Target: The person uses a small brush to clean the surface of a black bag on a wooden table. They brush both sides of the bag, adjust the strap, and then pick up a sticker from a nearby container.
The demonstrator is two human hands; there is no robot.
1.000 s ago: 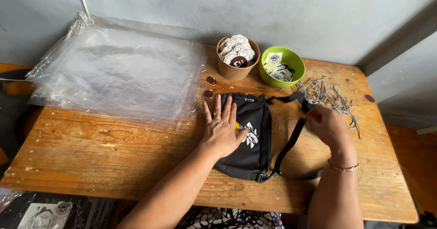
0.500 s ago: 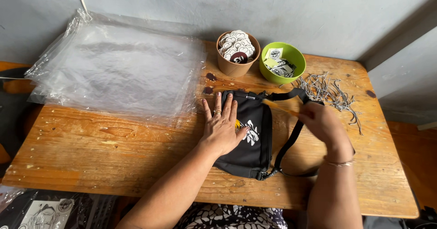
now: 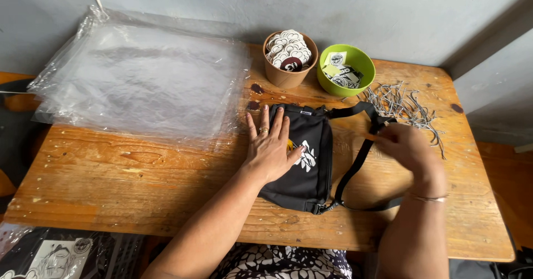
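**Inspector:** Since the earlier frame, the right hand (image 3: 408,146) has shifted slightly outward along the strap; the left hand (image 3: 271,146) has stayed put. Surface and room?

**Assistant:** A worn, scratched wooden table (image 3: 127,184) of orange-brown planks, set against a grey plastered wall (image 3: 344,7). A darker grey wall section stands at the right. Orange floor shows past the table's right edge.

**Inspector:** Largest item on it?

**Assistant:** A stack of clear plastic sheets (image 3: 144,79) covering the far left of the table, its near right corner close to the left hand's fingertips.

**Inspector:** Next?

**Assistant:** The black fabric shoulder bag with a white printed design (image 3: 308,162), lying flat at the table's middle. The left hand rests on it palm down, fingers spread, covering part of the print. Its black webbing strap (image 3: 355,168) loops out to the right.

**Inspector:** The right hand?

**Assistant:** Fingers bunched over the strap near its far bend, seemingly pinching a thin pale strip; the grip itself is hidden by the back of the hand.

**Inspector:** Smaller items?

**Assistant:** A lime-green plastic bowl of printed tags (image 3: 363,62), a brown paper cup of round white stickers (image 3: 277,76) just left of it, and a loose heap of grey cords (image 3: 402,107) just beyond the right hand. Dark packaged goods (image 3: 55,254) lie below the near left edge.
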